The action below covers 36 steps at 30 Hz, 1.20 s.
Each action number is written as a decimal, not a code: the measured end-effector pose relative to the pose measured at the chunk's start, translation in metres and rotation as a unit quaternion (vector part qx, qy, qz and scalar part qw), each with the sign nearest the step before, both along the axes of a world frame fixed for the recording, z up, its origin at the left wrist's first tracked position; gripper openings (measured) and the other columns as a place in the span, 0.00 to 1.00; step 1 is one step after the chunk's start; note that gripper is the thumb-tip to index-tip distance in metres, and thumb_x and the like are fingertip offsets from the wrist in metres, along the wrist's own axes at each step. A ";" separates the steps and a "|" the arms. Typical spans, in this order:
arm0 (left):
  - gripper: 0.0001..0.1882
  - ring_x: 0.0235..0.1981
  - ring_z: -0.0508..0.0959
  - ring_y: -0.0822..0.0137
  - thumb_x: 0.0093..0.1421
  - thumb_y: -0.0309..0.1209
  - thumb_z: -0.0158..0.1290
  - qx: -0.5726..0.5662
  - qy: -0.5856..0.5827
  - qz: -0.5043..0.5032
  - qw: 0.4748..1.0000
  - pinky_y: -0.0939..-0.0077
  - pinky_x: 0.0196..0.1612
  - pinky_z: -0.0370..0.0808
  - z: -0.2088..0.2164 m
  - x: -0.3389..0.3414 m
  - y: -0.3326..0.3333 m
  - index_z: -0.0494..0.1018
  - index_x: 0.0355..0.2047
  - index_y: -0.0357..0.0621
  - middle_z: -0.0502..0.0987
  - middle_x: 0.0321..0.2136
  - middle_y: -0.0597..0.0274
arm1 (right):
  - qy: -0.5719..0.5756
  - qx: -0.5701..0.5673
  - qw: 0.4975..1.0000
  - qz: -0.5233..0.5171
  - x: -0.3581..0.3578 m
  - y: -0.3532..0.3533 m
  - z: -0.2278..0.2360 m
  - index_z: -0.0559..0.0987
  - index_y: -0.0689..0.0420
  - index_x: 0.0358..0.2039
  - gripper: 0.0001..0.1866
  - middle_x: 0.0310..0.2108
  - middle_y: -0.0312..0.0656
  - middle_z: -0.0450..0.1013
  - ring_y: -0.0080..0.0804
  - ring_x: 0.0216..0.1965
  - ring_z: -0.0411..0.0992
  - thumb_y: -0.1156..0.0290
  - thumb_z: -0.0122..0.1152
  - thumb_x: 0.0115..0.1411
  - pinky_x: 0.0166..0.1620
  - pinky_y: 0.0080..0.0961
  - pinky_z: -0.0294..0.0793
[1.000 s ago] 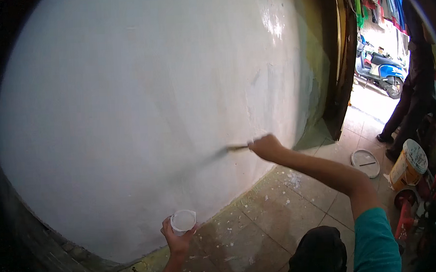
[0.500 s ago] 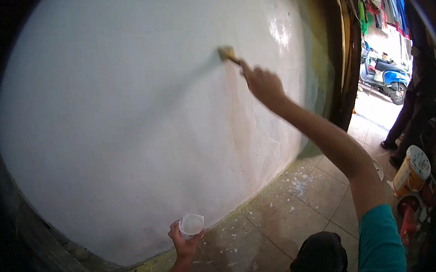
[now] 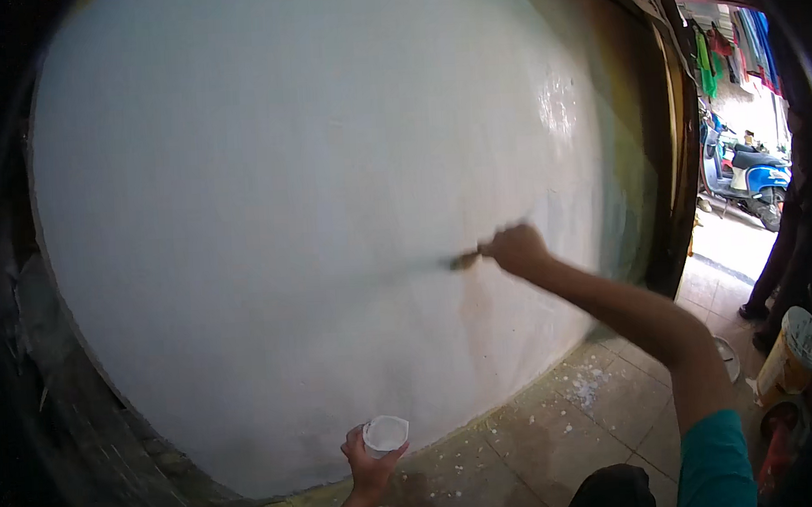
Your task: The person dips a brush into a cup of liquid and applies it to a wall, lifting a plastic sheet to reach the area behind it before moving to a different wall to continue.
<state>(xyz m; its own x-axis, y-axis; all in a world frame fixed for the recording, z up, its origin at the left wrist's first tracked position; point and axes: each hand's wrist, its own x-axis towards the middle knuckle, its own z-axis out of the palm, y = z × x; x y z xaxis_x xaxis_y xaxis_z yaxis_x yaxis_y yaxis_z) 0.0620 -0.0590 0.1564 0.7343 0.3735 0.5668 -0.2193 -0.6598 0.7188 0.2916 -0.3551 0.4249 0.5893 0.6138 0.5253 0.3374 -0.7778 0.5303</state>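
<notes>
My right hand [image 3: 519, 249] is closed round the handle of a paintbrush [image 3: 465, 261], its bristles against the white wall [image 3: 268, 196]. The brush is slightly blurred. Just below it a brownish stain [image 3: 478, 327] runs down the wall. Low by the foot of the wall, my left hand [image 3: 371, 459] grips a small translucent plastic cup [image 3: 387, 433] by its sides, the mouth facing up. What the cup contains is hard to make out.
Paint spatters [image 3: 586, 386] mark the tiled floor [image 3: 514, 448] along the wall's base. At the right stand a paint bucket [image 3: 787, 364] and a round lid [image 3: 727, 357]. A person's legs [image 3: 778, 264] are beside the doorway, with a blue scooter [image 3: 756, 179] and hanging clothes [image 3: 750, 44] outside.
My right hand has brought the brush down the wall, from above the brown stain to partway along it. The left hand still holds the cup. The view has shifted a little.
</notes>
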 end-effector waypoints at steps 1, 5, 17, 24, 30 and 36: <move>0.38 0.47 0.62 0.54 0.34 0.38 0.72 -0.022 -0.010 -0.003 1.000 0.62 0.50 0.59 -0.004 0.003 0.003 0.67 0.44 0.41 0.67 0.42 0.57 | -0.041 -0.012 0.999 0.020 -0.007 0.002 0.040 0.78 0.40 0.37 0.10 0.24 0.34 0.74 0.33 0.28 0.76 0.66 0.47 0.61 0.29 0.35 0.71; 0.38 0.47 0.62 0.54 0.33 0.38 0.73 -0.027 -0.019 -0.002 0.999 0.61 0.50 0.59 -0.013 0.008 0.008 0.67 0.44 0.41 0.67 0.42 0.57 | -0.243 0.113 0.963 0.016 -0.043 0.027 0.158 0.78 0.44 0.37 0.10 0.23 0.38 0.75 0.35 0.27 0.76 0.66 0.45 0.63 0.27 0.34 0.72; 0.38 0.47 0.62 0.54 0.34 0.37 0.73 -0.066 -0.008 -0.047 0.997 0.60 0.51 0.60 0.001 -0.002 -0.001 0.68 0.46 0.40 0.67 0.44 0.56 | -0.009 -0.008 1.000 0.009 -0.051 0.036 0.081 0.76 0.46 0.36 0.09 0.19 0.38 0.73 0.36 0.21 0.75 0.59 0.49 0.62 0.23 0.33 0.72; 0.38 0.48 0.61 0.54 0.35 0.40 0.72 -0.033 0.019 -0.038 0.999 0.60 0.52 0.60 0.019 -0.013 -0.006 0.68 0.45 0.40 0.67 0.44 0.57 | -0.146 0.003 0.989 -0.008 -0.068 0.047 0.184 0.81 0.48 0.25 0.07 0.25 0.37 0.77 0.33 0.31 0.78 0.68 0.55 0.56 0.31 0.30 0.75; 0.38 0.48 0.61 0.54 0.35 0.38 0.72 -0.040 0.013 -0.024 0.999 0.60 0.52 0.60 0.002 -0.008 0.011 0.67 0.46 0.40 0.67 0.44 0.55 | -0.208 0.041 0.977 -0.012 -0.057 0.055 0.218 0.80 0.45 0.32 0.09 0.22 0.36 0.75 0.32 0.25 0.76 0.59 0.52 0.61 0.25 0.29 0.74; 0.40 0.48 0.61 0.54 0.34 0.37 0.73 -0.034 0.015 -0.011 0.999 0.59 0.51 0.61 -0.008 -0.005 0.017 0.66 0.47 0.39 0.66 0.45 0.55 | -0.179 -0.017 0.977 -0.115 -0.060 0.050 0.207 0.79 0.48 0.32 0.10 0.24 0.38 0.76 0.35 0.27 0.77 0.59 0.54 0.59 0.28 0.33 0.75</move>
